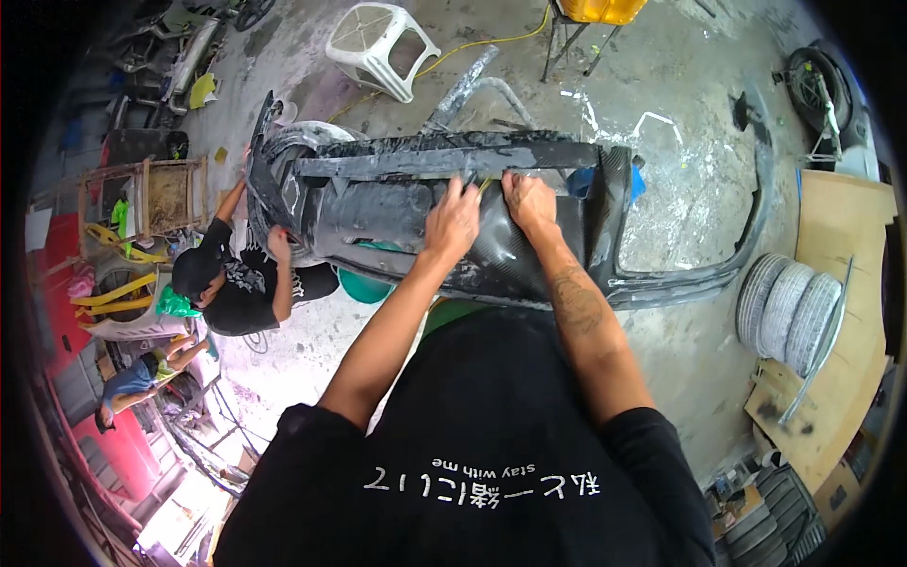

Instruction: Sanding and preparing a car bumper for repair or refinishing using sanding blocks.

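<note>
A large grey-and-black car bumper lies across the area in front of me, its surface dusty and smeared. Glossy black carbon-fibre sheet covers its middle, and the same weave shows toward the right end. At the sheet's far edge, under the long upper bar, my left hand is closed with fingertips together. Close beside it, my right hand is closed on that same edge, fingers curled. A thin yellowish strip shows between the hands. My fingertips are partly hidden by the bar's edge.
Another person in black crouches at the bumper's left end, both hands near it. A white plastic stool stands beyond, near a yellow cable. Stacked tyres and a wooden board are at right. A green basin sits below the bumper.
</note>
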Available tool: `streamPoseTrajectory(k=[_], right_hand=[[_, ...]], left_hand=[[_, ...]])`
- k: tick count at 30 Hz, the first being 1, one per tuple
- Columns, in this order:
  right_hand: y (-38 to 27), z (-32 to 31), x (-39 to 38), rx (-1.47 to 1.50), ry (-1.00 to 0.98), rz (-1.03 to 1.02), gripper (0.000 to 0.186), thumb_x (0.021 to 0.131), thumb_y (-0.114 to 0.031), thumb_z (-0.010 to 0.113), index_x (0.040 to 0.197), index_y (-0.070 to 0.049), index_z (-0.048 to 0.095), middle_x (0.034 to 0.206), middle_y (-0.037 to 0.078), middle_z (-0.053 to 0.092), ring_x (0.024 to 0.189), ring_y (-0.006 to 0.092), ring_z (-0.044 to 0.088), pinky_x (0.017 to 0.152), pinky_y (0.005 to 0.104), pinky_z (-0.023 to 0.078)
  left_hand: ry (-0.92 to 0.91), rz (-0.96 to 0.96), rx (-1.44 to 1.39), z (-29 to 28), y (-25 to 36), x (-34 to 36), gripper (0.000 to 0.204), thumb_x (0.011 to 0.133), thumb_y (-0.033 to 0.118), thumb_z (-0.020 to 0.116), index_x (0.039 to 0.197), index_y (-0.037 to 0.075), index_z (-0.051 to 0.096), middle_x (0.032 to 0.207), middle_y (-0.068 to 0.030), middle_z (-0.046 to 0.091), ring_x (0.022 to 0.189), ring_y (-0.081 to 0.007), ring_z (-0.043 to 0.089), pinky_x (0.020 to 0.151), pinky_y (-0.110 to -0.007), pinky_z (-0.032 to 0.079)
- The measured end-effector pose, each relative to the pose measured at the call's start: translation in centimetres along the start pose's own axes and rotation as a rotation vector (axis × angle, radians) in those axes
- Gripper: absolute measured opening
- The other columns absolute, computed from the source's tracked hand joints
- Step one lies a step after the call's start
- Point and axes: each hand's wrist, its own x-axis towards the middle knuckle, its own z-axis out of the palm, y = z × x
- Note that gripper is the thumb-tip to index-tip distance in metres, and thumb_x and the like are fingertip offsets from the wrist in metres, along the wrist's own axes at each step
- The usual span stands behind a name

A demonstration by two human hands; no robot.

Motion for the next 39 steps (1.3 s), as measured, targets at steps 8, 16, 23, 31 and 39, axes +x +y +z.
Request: streamPoseTrajectory(k=[8,16,23,31,39], right_hand=[[1.0,1.2,0.4,-0.013,0.033,-0.019,0.045,0.098,-0.039,0.047,0.086,-0.005,0.073,0.085,0.025,0.068,0.079,0.0436,0.068,0.077,0.0509,0.054],[0.3,0.7,0.2,0.018,0.026,-0.002,0.047,0.098,-0.04,0.046,0.084,-0.004,0.074,0.083,0.027,0.068,0.08,0.0445,0.068,0.079,0.05,0.054],[1.2,1.4,0.8,-0.02,0.013,0.018,0.048,0.098,-0.042,0.046,0.086,-0.005,0.075,0.084,0.027,0.068,0.08,0.0448,0.068,0.078,0.0501,0.054],[1.1,1.5,0.7,-0.014,0.006,-0.006,0.048,0.099,-0.042,0.045,0.086,-0.006,0.074,0.083,0.027,0.068,0.081,0.0439,0.068,0.08,0.0499,0.054],[1.0,1.0,0.6,0.002,0.009,0.01,0.05,0.099,-0.042,0.043,0.087,-0.005,0.074,0.088,0.026,0.069,0.085,0.0442,0.067,0.081,0.0504,0.053]], left_hand=[[-0.008,-0.006,-0.011,-0.1,0.2,0.4,0.008,0.094,0.013,0.055,0.096,0.005,0.056,0.098,-0.0182,0.05,0.09,-0.0398,0.06,0.07,-0.051,0.052],[-0.031,-0.057,-0.069,-0.4,-0.2,-0.3,0.012,0.095,0.015,0.055,0.099,0.004,0.057,0.096,-0.0198,0.05,0.084,-0.0432,0.06,0.069,-0.052,0.049],[0.015,0.021,-0.056,-0.5,0.1,0.6,0.01,0.094,0.013,0.055,0.097,0.004,0.055,0.099,-0.0174,0.05,0.086,-0.0403,0.06,0.069,-0.051,0.051],[-0.053,-0.025,-0.052,-1.2,-0.2,-0.4,0.01,0.095,0.013,0.054,0.093,0.003,0.053,0.097,-0.017,0.05,0.087,-0.0395,0.059,0.069,-0.05,0.051],[-0.009,0.01,-0.123,-2.6,-0.7,-2.5,0.015,0.095,0.015,0.055,0.105,0.004,0.06,0.096,-0.0167,0.05,0.081,-0.0416,0.06,0.068,-0.049,0.049]])
